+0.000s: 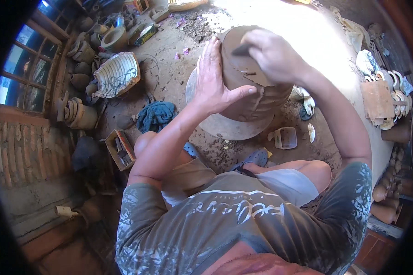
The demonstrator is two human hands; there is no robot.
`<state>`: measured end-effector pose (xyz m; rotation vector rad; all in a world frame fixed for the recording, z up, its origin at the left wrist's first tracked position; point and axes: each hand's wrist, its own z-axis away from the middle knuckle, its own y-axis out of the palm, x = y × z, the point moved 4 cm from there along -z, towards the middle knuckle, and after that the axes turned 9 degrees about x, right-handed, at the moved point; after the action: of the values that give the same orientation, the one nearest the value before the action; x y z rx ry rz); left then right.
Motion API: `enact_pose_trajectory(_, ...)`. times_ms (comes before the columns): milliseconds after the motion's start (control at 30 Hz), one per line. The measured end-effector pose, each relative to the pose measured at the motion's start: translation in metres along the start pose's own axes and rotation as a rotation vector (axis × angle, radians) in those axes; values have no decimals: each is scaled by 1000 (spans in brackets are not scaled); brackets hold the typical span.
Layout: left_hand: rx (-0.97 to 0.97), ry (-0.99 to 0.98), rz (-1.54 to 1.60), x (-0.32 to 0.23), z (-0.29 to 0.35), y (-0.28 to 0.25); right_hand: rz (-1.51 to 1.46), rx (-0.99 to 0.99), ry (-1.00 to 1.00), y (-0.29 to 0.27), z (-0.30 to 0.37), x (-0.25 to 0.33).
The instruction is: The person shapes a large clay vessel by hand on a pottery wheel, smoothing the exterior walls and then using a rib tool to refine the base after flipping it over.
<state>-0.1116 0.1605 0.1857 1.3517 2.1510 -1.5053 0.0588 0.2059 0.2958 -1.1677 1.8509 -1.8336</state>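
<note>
A large wet clay vessel, brown and bulky, stands on a round grey turntable-like disc in front of my knees. My left hand lies along its left side, fingers straight and thumb spread across the near face. Blurred by motion, my right hand is closed round a dark flat scraper-like piece over the vessel's upper surface. A small ridge of loose clay sits on the surface below that piece. The vessel's right side is partly hidden by my right hand and forearm.
A clear plastic tub is on the floor at near right, a teal cloth at left. Beyond the cloth lies a ribbed white basket. A box of tools rests by my left knee. Pots line both sides.
</note>
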Motion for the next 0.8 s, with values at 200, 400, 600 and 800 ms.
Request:
enact_pose_trajectory(200,49,24,53,11,-11,-6,48,-35,23,-13,-3,-12)
enact_pose_trajectory(400,54,-2,107,19,-11,-9,113,-107,235,-9,-27,-67)
enact_pose_trajectory(600,79,10,107,22,-15,-11,14,83,79,-11,28,25)
enact_pose_trajectory(800,-27,0,-63,-14,0,-2,53,-94,323,-34,5,-57)
